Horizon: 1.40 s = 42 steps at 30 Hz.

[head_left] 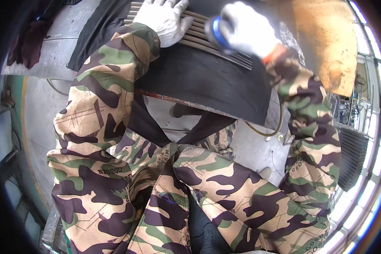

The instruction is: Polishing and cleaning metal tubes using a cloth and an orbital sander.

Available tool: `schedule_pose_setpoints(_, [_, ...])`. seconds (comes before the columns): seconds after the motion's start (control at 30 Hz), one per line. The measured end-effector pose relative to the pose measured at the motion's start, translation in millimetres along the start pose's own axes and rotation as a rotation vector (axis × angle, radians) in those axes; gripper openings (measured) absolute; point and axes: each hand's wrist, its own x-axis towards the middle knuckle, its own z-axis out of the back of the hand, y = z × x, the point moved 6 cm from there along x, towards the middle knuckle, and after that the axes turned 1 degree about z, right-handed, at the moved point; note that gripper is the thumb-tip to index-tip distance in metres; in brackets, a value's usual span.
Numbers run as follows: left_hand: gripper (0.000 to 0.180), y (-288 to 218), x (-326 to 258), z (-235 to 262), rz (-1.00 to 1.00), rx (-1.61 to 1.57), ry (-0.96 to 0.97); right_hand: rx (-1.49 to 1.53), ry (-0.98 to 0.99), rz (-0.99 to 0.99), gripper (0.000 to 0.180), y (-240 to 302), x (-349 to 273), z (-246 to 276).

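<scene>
Head view: the white-gloved left hand [160, 22] lies spread on slim grey metal strips [198, 32] over black cloth [190, 74]. The white-gloved right hand [246, 30] grips a blurred blue-rimmed object [217, 31], seemingly rubbing; the next pass calls for steady pinning.

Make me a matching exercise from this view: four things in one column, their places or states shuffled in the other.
Column one:
1. Left hand in a white knit glove
2. Right hand in a white glove
3. Thin, straight, metallic-looking rods
4. Large tan, brown-stained panel

Column two:
A. Side by side on a black sheet
B. To the right of both hands
C. Holding a blurred, blue-banded object
D. Spread over the rods' left part

Pairs: 1-D, 2-C, 3-A, 4-B
</scene>
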Motion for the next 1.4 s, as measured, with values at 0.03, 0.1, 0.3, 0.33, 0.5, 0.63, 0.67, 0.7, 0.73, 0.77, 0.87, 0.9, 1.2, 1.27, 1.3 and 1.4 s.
schedule_pose_setpoints(0.03, [0.057,2.6,-0.4,-1.9,0.005,-0.002,0.007,0.018,-0.003,-0.035,0.028,-6.1,12.4,-4.9])
schedule_pose_setpoints(0.1, [0.056,3.5,-1.8,-11.4,0.018,-0.027,-0.012,-0.016,-0.196,0.03,0.022,-6.8,12.3,3.5])
schedule_pose_setpoints(0.3, [0.054,1.2,-0.1,-21.3,0.03,-0.043,-0.02,0.008,0.007,-0.054,0.028,-8.6,-1.6,-17.3])
schedule_pose_setpoints(0.33, [0.054,0.2,0.7,-21.4,0.028,-0.05,-0.027,0.014,0.036,-0.085,0.028,-20.2,2.9,-21.0])
schedule_pose_setpoints(0.5, [0.054,2.1,3.7,-22.2,0.069,-0.059,-0.01,-0.03,-0.043,0.024,0.024,-13.6,-25.6,-25.4])
schedule_pose_setpoints(0.63, [0.054,7.1,10.7,-26.0,0.084,-0.057,-0.083,0.01,-0.039,-0.025,0.025,-13.8,-10.7,-21.5])
schedule_pose_setpoints(0.67, [0.055,6.5,13.0,-27.6,0.094,-0.062,-0.07,-0.02,-0.02,-0.086,0.025,-23.8,-3.3,-23.3])
schedule_pose_setpoints(0.7, [0.055,5.1,15.6,-29.1,0.103,-0.069,-0.06,-0.023,-0.047,-0.106,0.026,-29.9,-1.8,-20.2])
schedule_pose_setpoints(0.73, [0.054,1.8,16.2,-27.5,0.099,-0.067,-0.112,-0.029,-0.034,-0.11,0.025,-30.8,-1.9,-16.7])
schedule_pose_setpoints(0.77, [0.054,-0.4,18.2,-28.3,0.109,-0.079,-0.124,-0.037,-0.022,-0.114,0.025,-30.5,-4.5,-12.2])
schedule_pose_setpoints(0.87, [0.053,15.0,-17.1,-32.9,0.081,-0.005,0.002,0.077,-0.051,0.045,0.027,16.4,-4.1,-49.0])
schedule_pose_setpoints(0.9, [0.053,19.6,-19.9,-26.1,0.099,-0.012,-0.014,0.059,-0.047,0.061,0.027,19.2,2.5,-41.8])
schedule_pose_setpoints(1.2, [0.058,-5.6,-26.2,-20.0,0.084,-0.084,-0.086,0.023,-0.084,0.037,0.021,2.2,-18.7,-26.5])
schedule_pose_setpoints(1.27, [0.058,-5.5,-30.7,-15.1,0.08,-0.099,-0.065,0.024,-0.088,0.041,0.021,11.8,-15.4,-23.2])
schedule_pose_setpoints(1.3, [0.058,-3.8,-32.9,-14.5,0.086,-0.1,-0.048,0.009,-0.037,-0.018,0.024,4.0,-5.9,-25.4])
schedule_pose_setpoints(1.4, [0.059,-7.3,-32.4,-12.4,0.081,-0.096,-0.052,-0.016,-0.065,-0.063,0.028,-14.7,0.9,-27.3])
